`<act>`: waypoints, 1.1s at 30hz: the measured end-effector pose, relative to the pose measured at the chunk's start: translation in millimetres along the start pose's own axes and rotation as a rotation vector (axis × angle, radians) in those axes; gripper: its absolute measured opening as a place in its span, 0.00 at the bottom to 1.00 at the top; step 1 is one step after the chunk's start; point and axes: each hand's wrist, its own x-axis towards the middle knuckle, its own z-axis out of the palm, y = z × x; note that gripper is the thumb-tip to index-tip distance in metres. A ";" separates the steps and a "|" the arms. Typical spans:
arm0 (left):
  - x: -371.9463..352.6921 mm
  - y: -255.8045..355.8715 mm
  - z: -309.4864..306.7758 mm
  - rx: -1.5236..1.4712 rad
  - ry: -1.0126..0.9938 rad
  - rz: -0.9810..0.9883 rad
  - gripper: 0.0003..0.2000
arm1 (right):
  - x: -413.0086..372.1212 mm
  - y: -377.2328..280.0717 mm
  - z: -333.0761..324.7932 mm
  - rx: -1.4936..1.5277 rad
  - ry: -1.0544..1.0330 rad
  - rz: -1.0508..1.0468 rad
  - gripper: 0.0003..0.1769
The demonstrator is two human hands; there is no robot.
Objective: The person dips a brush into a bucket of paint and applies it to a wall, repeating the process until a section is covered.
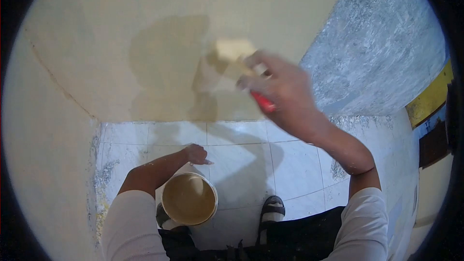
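Observation:
My right hand (280, 87) is raised before the wall, closed round a brush (263, 101) with a red handle. The brush's pale, cream-coated head (234, 49) points up and left; it is blurred, and I cannot tell whether it touches the wall. My left hand (196, 154) is low, just above the rim of a round white bucket (216, 203) that holds beige paint (186, 200). Its fingers look curled, with one pointing right; whether they hold anything is not clear.
The wall (96, 67) is cream, with a rough blue-grey patch (382, 43) at the right. Below lies a white tiled floor (295, 164), with my sandalled feet (273, 210) near the bucket. Yellow and brown objects (432, 142) stand at the far right.

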 end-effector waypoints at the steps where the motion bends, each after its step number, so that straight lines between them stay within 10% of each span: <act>1: 0.5 2.2 -4.7 -0.017 -0.035 -0.012 0.40 | 6.2 -0.6 -17.3 -0.058 0.052 -0.019 0.11; 8: 8.8 -1.9 6.5 0.061 0.073 -0.009 0.41 | -1.2 20.0 24.7 -0.081 0.137 -0.009 0.11; 19: 5.4 3.8 -7.1 0.008 -0.038 -0.028 0.42 | -126.3 7.0 239.3 0.163 -0.602 -0.021 0.04; 28: 3.2 -3.2 7.1 0.065 0.099 0.013 0.40 | -181.0 25.0 201.5 0.295 -0.871 0.150 0.23; 33: 5.6 -4.7 3.1 0.049 0.081 0.034 0.40 | -196.3 42.3 154.0 0.245 -0.481 -0.015 0.19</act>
